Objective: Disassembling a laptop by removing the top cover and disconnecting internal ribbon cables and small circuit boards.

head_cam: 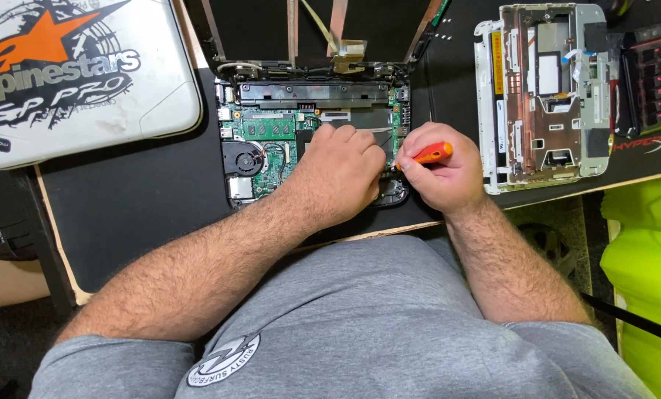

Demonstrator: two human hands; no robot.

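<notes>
An opened small laptop lies on a black mat, its green circuit board and round fan exposed. My left hand rests flat over the laptop's lower right part, fingers curled on a dark drive-like panel. My right hand is closed around an orange-handled screwdriver, whose tip points left at the laptop's right edge, just beside my left hand. The tip itself is hidden between the hands.
A removed white and metal laptop cover lies to the right, with a dark keyboard beyond it. A white case with printed graphics sits at upper left. The black mat covers the desk. A bright green object stands lower right.
</notes>
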